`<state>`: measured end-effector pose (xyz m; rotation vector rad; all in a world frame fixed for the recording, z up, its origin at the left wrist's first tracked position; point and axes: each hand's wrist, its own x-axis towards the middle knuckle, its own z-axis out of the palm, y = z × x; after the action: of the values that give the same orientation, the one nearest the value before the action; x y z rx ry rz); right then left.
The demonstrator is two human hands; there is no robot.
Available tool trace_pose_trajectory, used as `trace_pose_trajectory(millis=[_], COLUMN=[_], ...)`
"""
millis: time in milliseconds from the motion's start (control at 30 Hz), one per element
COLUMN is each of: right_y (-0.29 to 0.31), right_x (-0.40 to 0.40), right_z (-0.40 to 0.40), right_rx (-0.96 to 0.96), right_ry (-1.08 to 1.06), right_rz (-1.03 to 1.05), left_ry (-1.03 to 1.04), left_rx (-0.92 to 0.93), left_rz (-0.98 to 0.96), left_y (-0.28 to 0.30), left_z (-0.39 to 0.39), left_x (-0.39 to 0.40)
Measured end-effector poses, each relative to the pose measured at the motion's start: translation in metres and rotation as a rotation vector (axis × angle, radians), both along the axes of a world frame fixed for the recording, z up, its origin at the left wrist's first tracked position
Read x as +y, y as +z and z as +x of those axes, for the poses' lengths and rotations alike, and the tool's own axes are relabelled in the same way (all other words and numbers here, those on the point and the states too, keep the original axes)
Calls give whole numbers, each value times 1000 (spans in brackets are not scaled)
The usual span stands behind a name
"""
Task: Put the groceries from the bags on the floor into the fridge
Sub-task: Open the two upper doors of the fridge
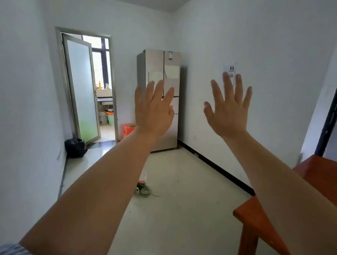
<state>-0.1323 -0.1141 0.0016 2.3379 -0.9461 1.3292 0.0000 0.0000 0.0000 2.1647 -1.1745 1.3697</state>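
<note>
A tall silver fridge [170, 70] stands in the far corner with its doors closed. On the tiled floor in the middle of the room lies a pale plastic bag [143, 178] with green vegetables [145, 190] spilling from it, partly hidden behind my left forearm. Both my arms are raised in front of me. My left hand [154, 109] is spread with straight fingers and holds nothing; it overlaps the fridge in the view. My right hand [229, 106] is spread the same way against the white wall, also holding nothing.
A red-brown wooden table [255, 216] juts in from the right. A black bag [75, 147] sits on the floor by the left wall. Beside the fridge, a glass door [80, 90] stands open onto a kitchen, with an orange stool [128, 129] at the doorway.
</note>
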Motion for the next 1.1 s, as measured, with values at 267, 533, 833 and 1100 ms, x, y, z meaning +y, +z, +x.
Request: trace_pose_trajectory(millis=[267, 533, 833, 1100], right_y=[-76, -166, -196, -189], right_x=[-53, -210, -385, -545], right_z=[93, 202, 335, 493], right_rx=[140, 377, 519, 554], right_ry=[167, 146, 189, 185], right_rz=[33, 470, 492, 464], left_ry=[85, 169, 157, 180], left_rx=[269, 590, 691, 689], left_rz=[376, 665, 764, 697], left_y=[-73, -157, -181, -182], left_z=[59, 154, 296, 461], left_x=[-81, -227, -393, -547])
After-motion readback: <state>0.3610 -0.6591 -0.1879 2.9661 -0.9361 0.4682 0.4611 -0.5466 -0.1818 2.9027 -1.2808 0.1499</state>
